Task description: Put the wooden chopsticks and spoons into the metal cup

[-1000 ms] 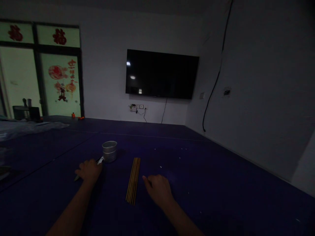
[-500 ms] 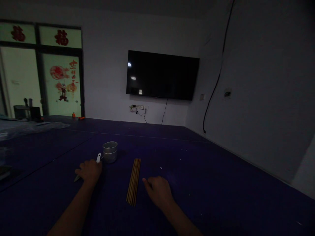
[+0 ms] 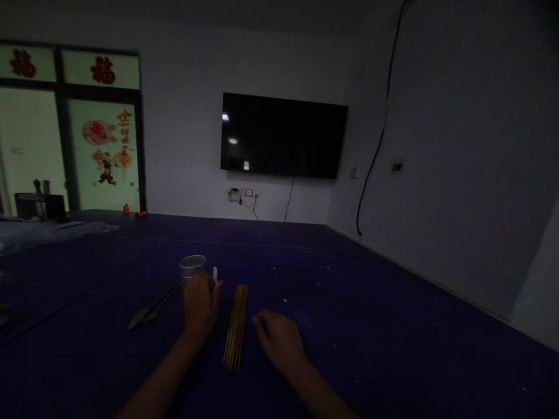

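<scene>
My left hand (image 3: 201, 305) is closed around a utensil with a pale handle (image 3: 215, 274); the handle's end sticks up past my thumb and the rest is hidden. Just behind that hand stands a metal cup (image 3: 193, 265), its lower part covered by my fingers. To the left, metal spoons (image 3: 147, 314) lie with their bowls toward me and their handles toward the cup. Between my hands is a row of wooden chopsticks (image 3: 236, 329), side by side on the table. My right hand (image 3: 279, 337) rests in a loose fist right of them, with nothing visible in it.
Small white scraps (image 3: 285, 300) dot the purple tabletop (image 3: 349, 326). Clear plastic sheeting (image 3: 65, 234) and a dark holder (image 3: 39, 205) are at the far left. Small orange objects (image 3: 140, 214) sit near the back edge. A television (image 3: 283, 135) hangs on the wall.
My left hand has moved right from the spoons to in front of the cup, carrying the pale-handled utensil. The spoons now lie uncovered. My right hand has stayed put; the view shifted slightly.
</scene>
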`<state>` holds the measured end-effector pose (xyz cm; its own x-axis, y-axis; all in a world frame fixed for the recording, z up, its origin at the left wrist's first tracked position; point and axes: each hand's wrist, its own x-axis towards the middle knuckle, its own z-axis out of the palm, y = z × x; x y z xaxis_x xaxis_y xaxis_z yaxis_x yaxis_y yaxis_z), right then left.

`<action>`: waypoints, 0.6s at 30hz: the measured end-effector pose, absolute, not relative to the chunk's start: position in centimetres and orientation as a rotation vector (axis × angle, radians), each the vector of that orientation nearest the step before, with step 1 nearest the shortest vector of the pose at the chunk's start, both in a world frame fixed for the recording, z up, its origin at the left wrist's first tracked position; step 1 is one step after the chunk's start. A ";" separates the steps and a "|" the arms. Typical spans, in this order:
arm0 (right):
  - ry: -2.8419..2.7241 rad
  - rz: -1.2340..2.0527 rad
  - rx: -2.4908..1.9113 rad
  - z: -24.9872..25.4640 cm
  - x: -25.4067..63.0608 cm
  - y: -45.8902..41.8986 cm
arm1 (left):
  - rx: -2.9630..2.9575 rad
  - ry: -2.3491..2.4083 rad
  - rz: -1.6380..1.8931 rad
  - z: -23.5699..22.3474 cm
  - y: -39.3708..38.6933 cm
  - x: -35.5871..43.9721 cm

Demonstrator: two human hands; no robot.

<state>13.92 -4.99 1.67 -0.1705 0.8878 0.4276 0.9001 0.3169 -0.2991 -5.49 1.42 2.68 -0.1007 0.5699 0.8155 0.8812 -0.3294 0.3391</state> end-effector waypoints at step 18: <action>-1.753 0.425 -1.044 0.2 13.5 -4.5 | -2.656 -1.506 -2.269 1.1 -2.4 0.3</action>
